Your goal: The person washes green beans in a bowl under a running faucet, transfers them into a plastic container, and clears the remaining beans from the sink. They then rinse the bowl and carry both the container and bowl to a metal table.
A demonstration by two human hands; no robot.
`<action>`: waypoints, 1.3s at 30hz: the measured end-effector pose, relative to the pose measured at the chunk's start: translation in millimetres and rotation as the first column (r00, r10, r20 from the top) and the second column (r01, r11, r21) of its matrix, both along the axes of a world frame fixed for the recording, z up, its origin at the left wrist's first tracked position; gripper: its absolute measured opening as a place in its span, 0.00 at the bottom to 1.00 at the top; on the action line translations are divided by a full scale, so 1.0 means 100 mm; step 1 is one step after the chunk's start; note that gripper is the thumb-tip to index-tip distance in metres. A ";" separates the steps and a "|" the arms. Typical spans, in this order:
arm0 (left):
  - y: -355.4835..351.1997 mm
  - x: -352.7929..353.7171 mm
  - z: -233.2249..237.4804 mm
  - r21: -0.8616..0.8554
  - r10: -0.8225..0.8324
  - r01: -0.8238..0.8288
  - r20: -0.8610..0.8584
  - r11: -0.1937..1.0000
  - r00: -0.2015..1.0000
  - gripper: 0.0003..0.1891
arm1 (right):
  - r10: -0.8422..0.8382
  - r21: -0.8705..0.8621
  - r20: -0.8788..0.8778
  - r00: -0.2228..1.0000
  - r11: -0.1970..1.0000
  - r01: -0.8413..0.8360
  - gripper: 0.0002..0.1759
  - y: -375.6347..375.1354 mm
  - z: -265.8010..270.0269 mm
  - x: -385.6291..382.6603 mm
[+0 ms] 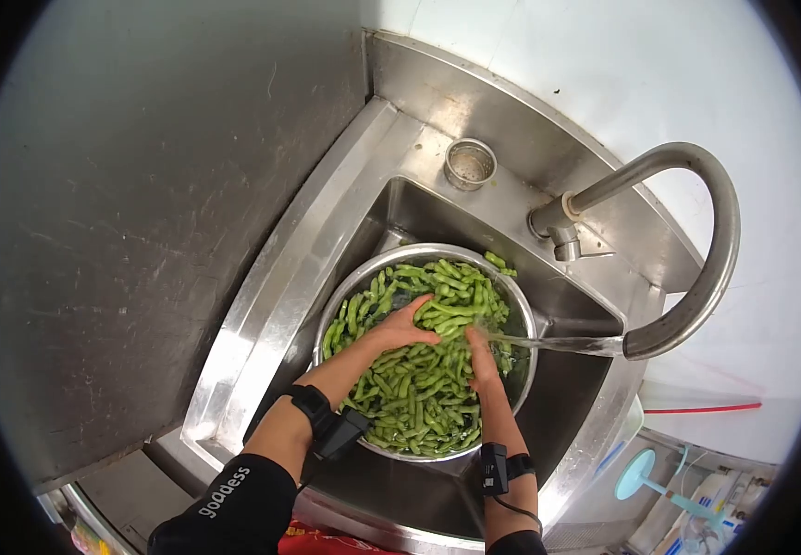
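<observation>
A round metal basin (532, 326) full of green bean pods (410, 393) and water stands in the sink (562, 370). Both hands are in the basin. My left hand (405, 326) curls round the left side of a clump of pods, thumb and fingers apart. Against the right side of the same clump lies my right hand (482, 356), its fingertips partly hidden by pods and running water. The clump is held between the two hands. Water streams from the curved faucet (720, 268) and lands beside my right hand. Each forearm wears a strapped black device.
A small metal strainer cup (470, 164) sits on the sink's back ledge. A dark panel (141, 213) rises on the left. The faucet arches over the right side. At the lower right are a light-blue round object (635, 474) and other items; red material (331, 539) shows at the bottom.
</observation>
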State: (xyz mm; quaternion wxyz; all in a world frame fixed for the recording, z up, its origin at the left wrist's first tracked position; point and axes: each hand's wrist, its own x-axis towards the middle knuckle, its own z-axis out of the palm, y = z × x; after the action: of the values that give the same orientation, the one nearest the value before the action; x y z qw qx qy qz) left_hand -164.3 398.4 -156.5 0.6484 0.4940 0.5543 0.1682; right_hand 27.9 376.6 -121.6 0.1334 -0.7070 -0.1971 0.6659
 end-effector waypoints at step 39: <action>-0.90 0.17 0.93 -0.484 0.610 -0.489 0.124 0.726 0.782 0.43 | -0.354 0.063 -0.531 0.769 0.889 0.453 0.37 -0.85 0.28 0.01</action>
State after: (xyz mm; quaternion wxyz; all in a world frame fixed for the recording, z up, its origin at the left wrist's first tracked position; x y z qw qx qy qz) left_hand -147.3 308.3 -63.8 0.7300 0.1229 0.6036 0.2962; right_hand 28.6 291.9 -93.6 0.3865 -0.5170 -0.0595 0.7614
